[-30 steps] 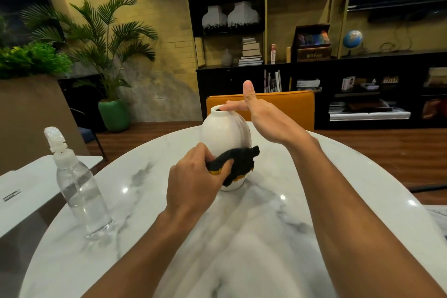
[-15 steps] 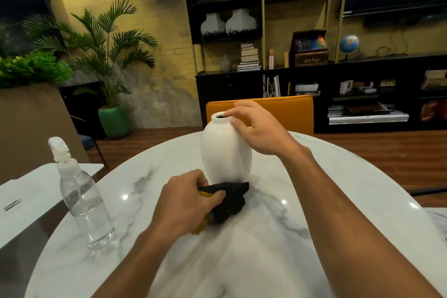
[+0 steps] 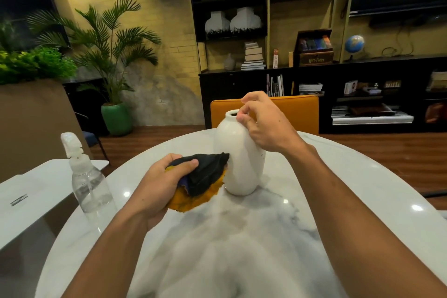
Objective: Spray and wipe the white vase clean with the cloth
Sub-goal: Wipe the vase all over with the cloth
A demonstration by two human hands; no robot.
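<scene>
Cloth point(image 3: 203, 176) gripped by left hand point(image 3: 158, 185) hides part of the vase point(image 3: 240, 152), whose neck the right hand point(image 3: 269, 126) pinches.

Front: the bare marble of the table point(image 3: 338, 201) lies open between the two forearms.
Left: spray bottle point(image 3: 88, 184) stands upright near the edge, well apart from the left hand point(image 3: 157, 186).
White vase point(image 3: 238, 159), left flank: blocked by the cloth point(image 3: 203, 176) which the left hand grips.
Vase neck: right hand point(image 3: 268, 126) holds the rim.
Far side: orange chair point(image 3: 297, 111) stands behind.
</scene>
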